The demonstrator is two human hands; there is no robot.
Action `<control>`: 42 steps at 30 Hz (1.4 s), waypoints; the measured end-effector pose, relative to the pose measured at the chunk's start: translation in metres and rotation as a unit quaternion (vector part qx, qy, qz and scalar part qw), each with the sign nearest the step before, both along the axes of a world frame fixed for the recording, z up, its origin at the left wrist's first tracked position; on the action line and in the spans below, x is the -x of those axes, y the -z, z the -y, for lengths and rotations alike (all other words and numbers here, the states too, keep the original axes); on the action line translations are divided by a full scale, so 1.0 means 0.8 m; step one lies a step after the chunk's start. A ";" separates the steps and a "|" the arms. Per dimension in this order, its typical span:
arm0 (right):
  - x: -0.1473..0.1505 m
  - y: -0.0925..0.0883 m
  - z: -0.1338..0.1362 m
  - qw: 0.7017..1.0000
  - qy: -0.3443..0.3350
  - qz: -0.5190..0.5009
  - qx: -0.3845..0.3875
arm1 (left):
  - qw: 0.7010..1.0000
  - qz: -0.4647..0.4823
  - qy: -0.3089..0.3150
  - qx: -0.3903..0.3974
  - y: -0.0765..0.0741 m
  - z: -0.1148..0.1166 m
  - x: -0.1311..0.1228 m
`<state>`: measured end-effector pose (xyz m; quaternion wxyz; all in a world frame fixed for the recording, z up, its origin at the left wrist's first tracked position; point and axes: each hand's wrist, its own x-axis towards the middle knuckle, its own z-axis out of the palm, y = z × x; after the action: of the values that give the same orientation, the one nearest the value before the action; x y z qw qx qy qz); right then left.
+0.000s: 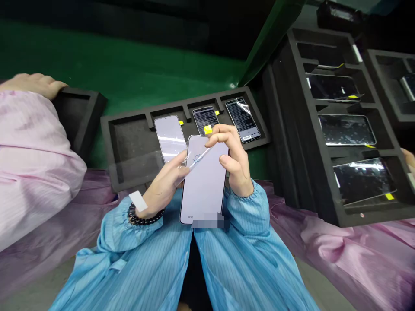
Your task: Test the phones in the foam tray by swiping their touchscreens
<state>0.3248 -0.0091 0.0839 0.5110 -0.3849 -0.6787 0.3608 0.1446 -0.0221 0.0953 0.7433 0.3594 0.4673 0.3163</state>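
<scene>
A smartphone (pixel 204 185) with a blank, pale lit screen stands tilted in front of my body. My left hand (pixel 162 185) is at its left edge, thumb and forefinger pinched on a clear plastic film (pixel 139 167). The film stretches left over the tray, and a narrow strip of it crosses the upper screen. From the right, my right hand (pixel 235 162) curls over the phone, its fingertips at the strip's upper end and its thumb near the screen. What supports the phone from behind is hidden. A yellow sticker (pixel 208 129) shows just above its top edge.
Behind the phone lies a black foam tray (pixel 128 125) holding a pale-screened phone (pixel 170 134) and two phones with text. Stacked foam trays with several phones (pixel 348 129) stand at right. A co-worker's hand (pixel 35 84) rests on another tray at left; another person's fingers (pixel 409 160) show at far right.
</scene>
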 end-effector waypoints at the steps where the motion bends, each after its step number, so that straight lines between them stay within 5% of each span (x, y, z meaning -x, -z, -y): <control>1: 0.000 -0.002 0.001 1.000 0.000 0.000 0.001 | 1.000 0.004 0.003 -0.004 -0.002 0.002 0.001; 11: 0.008 -0.007 0.008 0.998 0.036 0.024 0.038 | 0.999 0.032 0.023 -0.025 -0.007 0.013 0.009; 24: 0.024 -0.002 -0.006 0.995 0.044 0.058 0.062 | 1.000 0.003 -0.025 0.007 -0.011 0.007 0.009; 28: 0.023 -0.002 -0.010 0.998 0.062 -0.033 0.002 | 0.999 0.005 -0.046 0.012 -0.003 0.004 0.018; 34: -0.021 0.016 -0.003 0.987 0.141 -0.079 -0.018 | 0.989 -0.058 -0.137 -0.025 0.022 -0.006 0.084; 38: -0.040 0.043 -0.003 0.989 0.127 -0.070 0.026 | 0.959 -0.166 -0.218 -0.066 0.049 -0.028 0.145; 42: -0.030 0.052 -0.021 0.993 0.095 0.014 0.061 | 0.945 -0.225 -0.220 -0.090 0.077 -0.061 0.175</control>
<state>0.3487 0.0079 0.0423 0.5088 -0.4833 -0.6227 0.3462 0.0045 0.0265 0.0340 0.4951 0.3749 0.6597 0.4232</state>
